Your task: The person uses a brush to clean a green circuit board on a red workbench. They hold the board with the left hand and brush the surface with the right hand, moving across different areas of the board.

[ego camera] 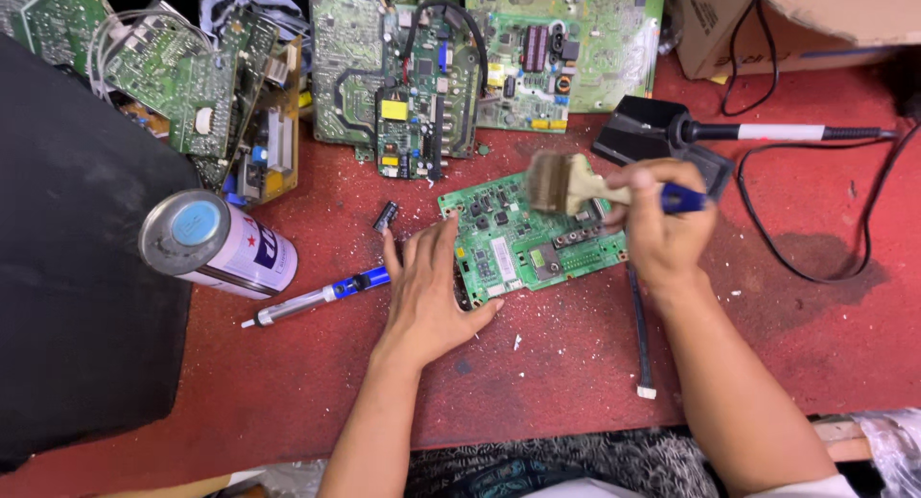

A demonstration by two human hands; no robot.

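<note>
My left hand point(427, 296) lies flat, pinning the green circuit board's point(523, 244) left end; my right hand point(657, 225) grips the paintbrush point(576, 186), bristles over its right half.

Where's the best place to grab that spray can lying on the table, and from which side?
Probably the middle of the spray can's white body, coming from above. It lies on its side, round end toward the camera, so fingers can wrap the curved wall; the desoldering pump lies close on the near side.
</note>
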